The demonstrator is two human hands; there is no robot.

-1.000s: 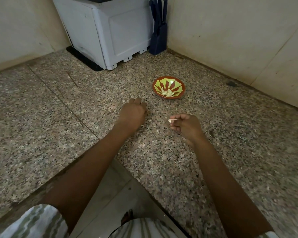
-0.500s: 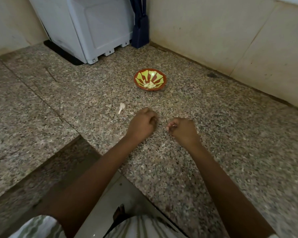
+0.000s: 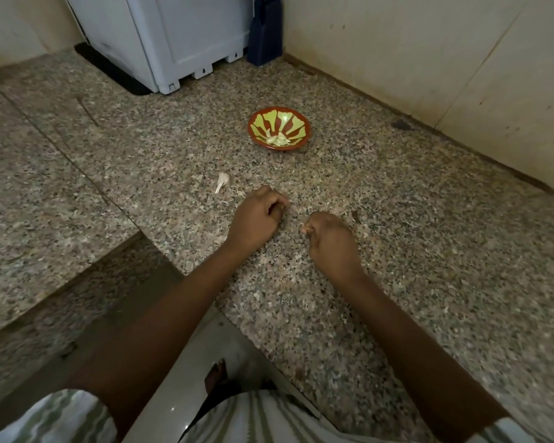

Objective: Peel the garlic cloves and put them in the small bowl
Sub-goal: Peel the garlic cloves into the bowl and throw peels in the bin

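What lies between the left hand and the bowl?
Between left hand and bowl, only bare counter, in the head view; the garlic scrap lies off to the left.

The left hand and the right hand were curled up, so anything inside them was hidden. The pale bits in the bowl were too small to tell apart. The white scrap could be skin or garlic. The top edge cut off the white box and the blue thing.
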